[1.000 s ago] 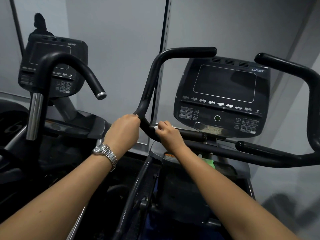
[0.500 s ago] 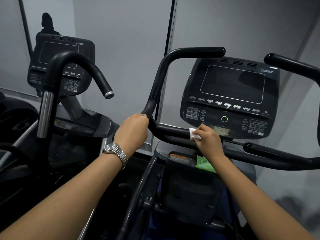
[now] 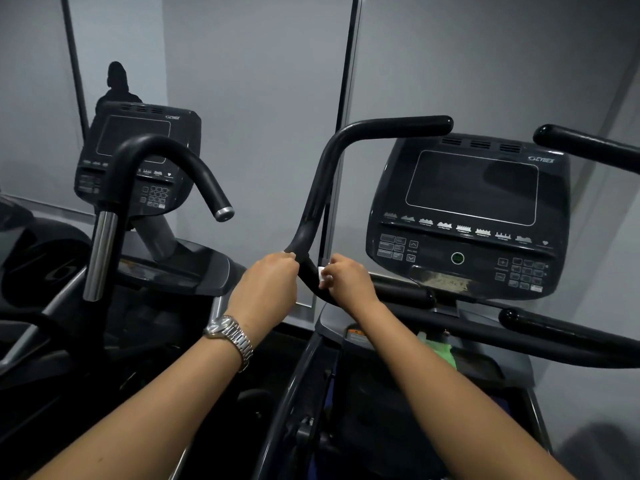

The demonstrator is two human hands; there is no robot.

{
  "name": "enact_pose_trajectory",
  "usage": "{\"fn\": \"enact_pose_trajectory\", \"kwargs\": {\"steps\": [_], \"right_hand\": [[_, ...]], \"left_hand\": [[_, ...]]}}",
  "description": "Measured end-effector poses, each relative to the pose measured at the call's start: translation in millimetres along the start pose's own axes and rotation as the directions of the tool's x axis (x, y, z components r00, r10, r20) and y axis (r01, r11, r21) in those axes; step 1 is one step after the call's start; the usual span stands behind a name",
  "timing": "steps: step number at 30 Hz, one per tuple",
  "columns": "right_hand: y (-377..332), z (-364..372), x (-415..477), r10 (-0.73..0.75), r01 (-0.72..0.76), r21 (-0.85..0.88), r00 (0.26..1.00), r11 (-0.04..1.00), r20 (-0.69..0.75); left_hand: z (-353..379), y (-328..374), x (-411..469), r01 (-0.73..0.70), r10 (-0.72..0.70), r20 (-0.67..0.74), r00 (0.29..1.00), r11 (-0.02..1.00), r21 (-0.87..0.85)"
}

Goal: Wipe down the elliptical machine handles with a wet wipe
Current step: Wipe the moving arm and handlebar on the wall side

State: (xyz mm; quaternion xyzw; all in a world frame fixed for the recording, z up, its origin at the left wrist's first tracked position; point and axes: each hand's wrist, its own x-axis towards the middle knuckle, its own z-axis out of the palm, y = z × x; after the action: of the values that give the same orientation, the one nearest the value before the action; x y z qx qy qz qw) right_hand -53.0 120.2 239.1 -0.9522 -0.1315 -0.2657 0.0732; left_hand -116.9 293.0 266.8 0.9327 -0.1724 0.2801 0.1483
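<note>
The black left handle [image 3: 323, 188] of the elliptical rises from the lower bar and bends right at the top. My left hand [image 3: 266, 289], with a metal watch on the wrist, grips the handle at its lower bend. My right hand [image 3: 348, 282] holds a small white wet wipe [image 3: 322, 274] pressed against the handle just right of my left hand. Most of the wipe is hidden under my fingers. The right handle [image 3: 588, 147] reaches in from the right edge.
The dark console [image 3: 471, 209] with a screen and keypads sits behind the handles. A lower black grip bar [image 3: 554, 329] runs to the right. A green packet [image 3: 438, 351] lies on the tray below. A second machine [image 3: 138, 161] stands to the left, a grey wall behind.
My right hand has slid the wipe left along the bar, from under the console back to the handle's lower bend beside my left hand. My left hand keeps its grip.
</note>
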Motion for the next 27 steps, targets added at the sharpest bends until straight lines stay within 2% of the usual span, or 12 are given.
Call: {"fn": "enact_pose_trajectory", "kwargs": {"steps": [6, 10, 14, 18, 22, 25, 27], "right_hand": [[26, -23, -11, 0.115, -0.117, 0.054, 0.993, 0.992, 0.043], [50, -39, -26, 0.223, -0.224, 0.053, 0.974, 0.973, 0.026], [59, -43, -30, 0.261, -0.260, 0.076, 0.965, 0.963, -0.002], [41, -34, -15, 0.210, -0.209, 0.088, 0.978, 0.974, -0.001], [25, -21, 6, 0.078, -0.085, 0.071, 0.992, 0.994, 0.101], [36, -30, 20, -0.011, -0.019, 0.158, 0.983, 0.987, 0.185], [47, -46, 26, -0.021, -0.024, 0.244, 0.983, 0.969, 0.181]], "left_hand": [[-2, 2, -2, -0.007, 0.007, -0.005, 1.000, 1.000, -0.011], [-2, 1, -3, -0.014, 0.014, -0.008, 1.000, 1.000, -0.022], [-2, -1, -3, -0.023, 0.023, -0.011, 1.000, 1.000, -0.009], [-1, -1, -1, -0.033, 0.033, 0.004, 0.999, 0.999, -0.010], [-2, -1, 3, -0.034, 0.035, 0.043, 0.998, 0.999, -0.018], [-1, -2, 8, -0.044, 0.045, 0.075, 0.996, 0.999, -0.009], [0, -1, 16, -0.055, 0.055, 0.097, 0.994, 0.998, -0.003]]}}
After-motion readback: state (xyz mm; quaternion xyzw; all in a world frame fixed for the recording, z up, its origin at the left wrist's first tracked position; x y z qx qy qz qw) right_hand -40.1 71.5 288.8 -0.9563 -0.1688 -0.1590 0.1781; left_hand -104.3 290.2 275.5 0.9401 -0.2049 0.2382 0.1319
